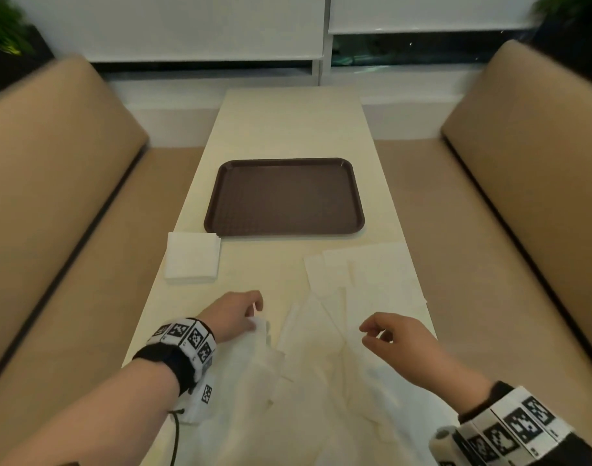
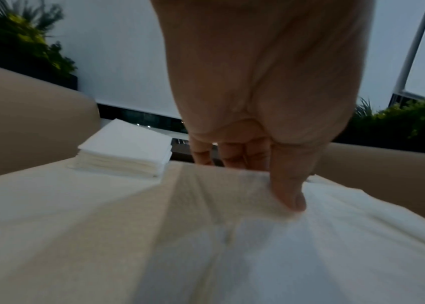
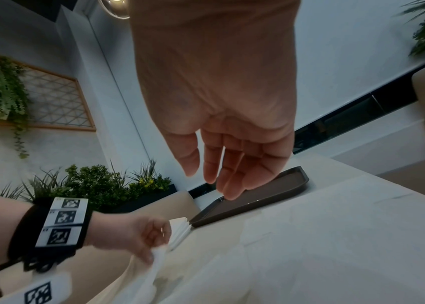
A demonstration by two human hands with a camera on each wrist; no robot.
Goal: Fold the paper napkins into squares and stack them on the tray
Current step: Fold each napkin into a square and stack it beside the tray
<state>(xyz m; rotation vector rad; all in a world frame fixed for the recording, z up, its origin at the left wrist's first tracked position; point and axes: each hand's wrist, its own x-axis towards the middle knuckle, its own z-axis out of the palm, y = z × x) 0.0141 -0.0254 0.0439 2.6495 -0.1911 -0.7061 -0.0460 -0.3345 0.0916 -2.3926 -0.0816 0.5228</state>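
A dark brown tray (image 1: pixel 284 196) (image 3: pixel 255 197) lies bare on the cream table, ahead of both hands. A stack of folded white napkins (image 1: pixel 192 255) (image 2: pixel 125 150) sits on the table by the tray's near left corner. Several unfolded white napkins (image 1: pixel 362 280) lie spread over the near right of the table. My left hand (image 1: pixel 251 314) (image 2: pixel 279 189) (image 3: pixel 151 244) pinches the top corner of one loose napkin (image 1: pixel 251 361) (image 2: pixel 232 205) between thumb and fingers. My right hand (image 1: pixel 375 331) (image 3: pixel 214 179) hovers above the spread napkins with relaxed fingers, holding nothing.
The long cream table (image 1: pixel 288 129) runs away from me between two tan upholstered benches (image 1: pixel 52 156) (image 1: pixel 530 136). White blinds and a window sill close off the far end. Green plants (image 3: pixel 102 185) stand behind the left bench.
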